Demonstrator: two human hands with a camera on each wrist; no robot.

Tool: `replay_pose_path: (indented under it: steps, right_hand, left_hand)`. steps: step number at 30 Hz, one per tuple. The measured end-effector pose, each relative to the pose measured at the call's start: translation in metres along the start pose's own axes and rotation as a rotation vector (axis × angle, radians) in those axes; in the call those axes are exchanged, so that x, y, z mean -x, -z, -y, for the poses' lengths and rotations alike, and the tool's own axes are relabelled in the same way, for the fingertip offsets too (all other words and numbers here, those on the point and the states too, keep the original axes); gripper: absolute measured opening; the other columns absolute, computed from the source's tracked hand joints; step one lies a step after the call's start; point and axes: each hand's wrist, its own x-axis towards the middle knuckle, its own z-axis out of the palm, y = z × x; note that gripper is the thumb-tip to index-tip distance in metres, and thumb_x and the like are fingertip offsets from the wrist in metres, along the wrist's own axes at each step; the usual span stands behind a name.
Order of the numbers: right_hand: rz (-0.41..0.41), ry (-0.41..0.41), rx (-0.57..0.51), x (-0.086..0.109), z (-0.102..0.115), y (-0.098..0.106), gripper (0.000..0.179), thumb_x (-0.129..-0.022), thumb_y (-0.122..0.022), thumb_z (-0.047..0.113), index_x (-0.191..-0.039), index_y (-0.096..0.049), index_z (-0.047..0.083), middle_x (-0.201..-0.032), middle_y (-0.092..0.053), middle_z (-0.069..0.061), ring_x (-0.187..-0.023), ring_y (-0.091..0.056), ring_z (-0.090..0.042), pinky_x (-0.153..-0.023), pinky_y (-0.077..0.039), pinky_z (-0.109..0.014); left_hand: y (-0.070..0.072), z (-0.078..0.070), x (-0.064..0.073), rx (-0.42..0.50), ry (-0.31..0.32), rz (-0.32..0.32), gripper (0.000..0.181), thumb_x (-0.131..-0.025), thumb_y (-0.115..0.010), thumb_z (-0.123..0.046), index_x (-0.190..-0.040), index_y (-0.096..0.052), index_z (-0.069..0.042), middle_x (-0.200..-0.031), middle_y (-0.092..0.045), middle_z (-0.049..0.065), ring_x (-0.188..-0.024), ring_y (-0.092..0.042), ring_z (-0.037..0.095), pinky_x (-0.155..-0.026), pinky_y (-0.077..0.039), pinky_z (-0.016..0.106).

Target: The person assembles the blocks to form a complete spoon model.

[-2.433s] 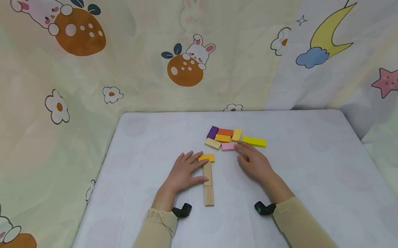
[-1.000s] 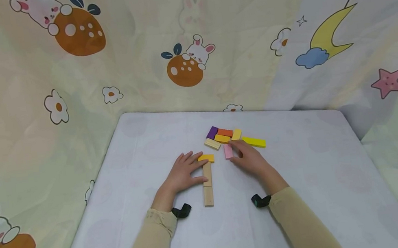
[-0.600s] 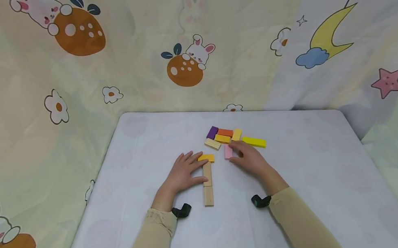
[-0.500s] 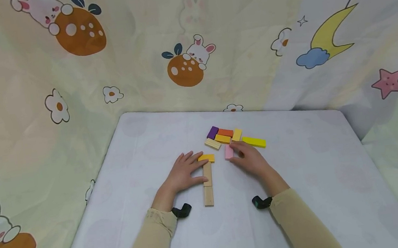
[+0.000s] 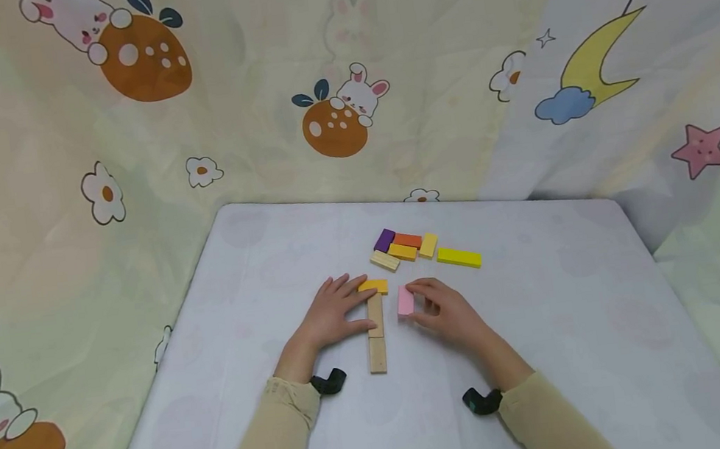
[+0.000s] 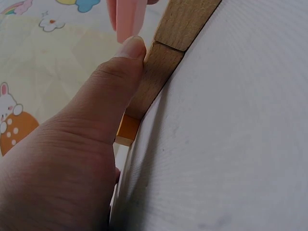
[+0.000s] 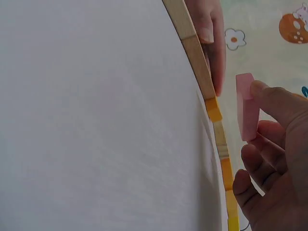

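Observation:
My right hand (image 5: 450, 314) pinches a pink wooden block (image 5: 405, 301) by its ends between thumb and fingertips. The right wrist view shows this pink block (image 7: 247, 108) held up off the table. My left hand (image 5: 333, 313) lies with fingers spread beside a line of blocks, its thumb (image 6: 130, 50) at the side of a plain wooden block (image 5: 375, 315). A second plain block (image 5: 378, 356) continues the line toward me. Across the far end lies an orange-yellow block (image 5: 375, 286), the left fingertips right at it. The pink block is just right of this line.
Farther back lies a loose group: a purple block (image 5: 385, 240), a red-orange block (image 5: 408, 240), an orange block (image 5: 402, 251), a pale yellow block (image 5: 428, 245), a plain block (image 5: 385, 260) and a long bright yellow block (image 5: 459, 257). All are on the white table (image 5: 541, 293), before a patterned cloth (image 5: 237, 83).
The right hand has turned the pink block upright-on, taken it from the loose group and brought it nearer and left, beside the line. The left hand has stayed put.

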Motion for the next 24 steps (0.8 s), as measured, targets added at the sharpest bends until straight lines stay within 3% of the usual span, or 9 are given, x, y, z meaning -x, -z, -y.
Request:
replay_pose_path:
  steps: [9, 16, 24]
  right_hand:
    - [0.041, 0.123, -0.035, 0.036, 0.024, -0.021, 0.058, -0.085, -0.078, 0.037, -0.138, -0.059, 0.026, -0.135, -0.055, 0.012, -0.094, -0.053, -0.005, -0.080, -0.054, -0.019]
    - [0.114, 0.209, -0.081, 0.060, 0.033, -0.039, 0.056, -0.087, -0.070, 0.052, -0.137, -0.058, 0.031, -0.133, -0.053, 0.015, -0.094, -0.053, -0.003, -0.078, -0.051, -0.018]
    - [0.155, 0.279, -0.103, 0.080, 0.042, -0.053, 0.054, -0.085, -0.070, 0.054, -0.135, -0.059, 0.035, -0.130, -0.053, 0.021, -0.119, -0.054, -0.003, -0.102, -0.052, -0.030]
  left_hand:
    - [-0.001, 0.001, 0.000, -0.002, -0.004, -0.010, 0.076, -0.083, -0.045, -0.082, -0.148, -0.042, -0.043, -0.163, -0.027, -0.011, -0.153, -0.020, 0.026, -0.125, -0.010, 0.054]
    - [-0.001, 0.001, 0.001, -0.009, -0.018, -0.023, 0.076, -0.084, -0.043, -0.082, -0.148, -0.042, -0.042, -0.163, -0.028, -0.010, -0.153, -0.022, 0.026, -0.125, -0.011, 0.053]
    - [-0.001, 0.002, 0.002, -0.001, -0.037, -0.037, 0.076, -0.084, -0.044, -0.082, -0.148, -0.043, -0.041, -0.162, -0.029, -0.010, -0.152, -0.023, 0.027, -0.125, -0.012, 0.053]
